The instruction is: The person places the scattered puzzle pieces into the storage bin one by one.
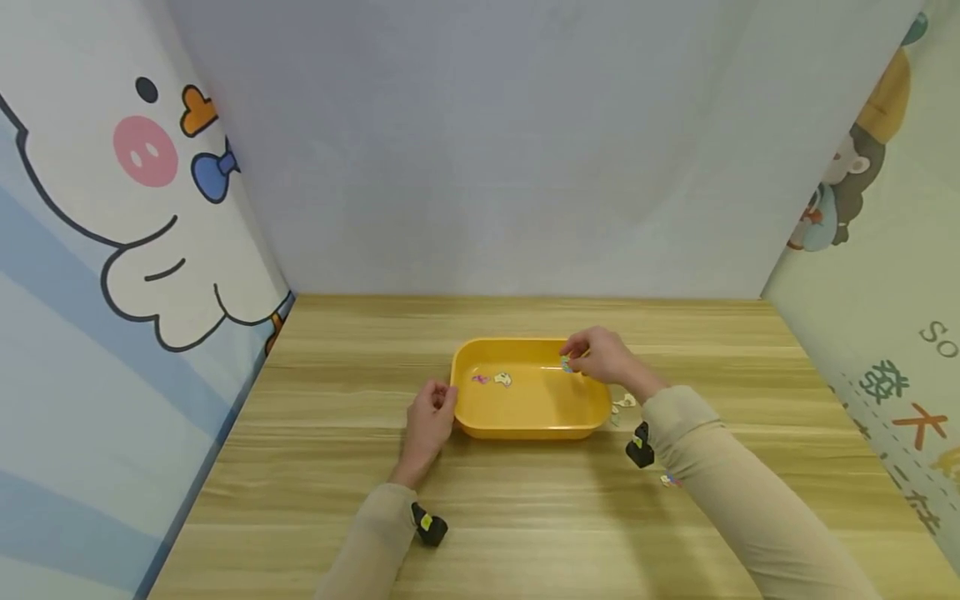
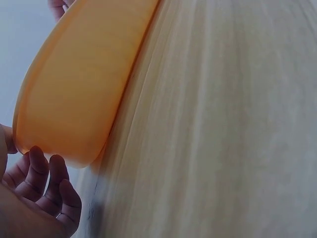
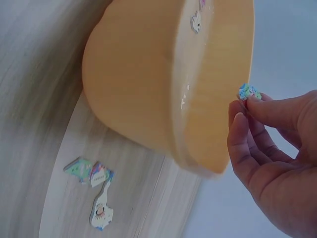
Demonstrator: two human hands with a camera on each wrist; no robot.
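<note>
A yellow plastic tray stands on the wooden table. My left hand grips its left end, thumb and fingers on either side of the rim. Over the tray's right end, my right hand pinches a small flat piece printed in blue and green between thumb and fingertips. On the tray floor lie a whitish piece and a pink-purple piece. Outside the right end, a green piece, a multicoloured piece and a white long-necked piece lie close together on the table.
Another small printed piece lies on the table near my right forearm. A grey wall rises behind the table. Cartoon-printed panels stand at left and right. Each wrist carries a black camera.
</note>
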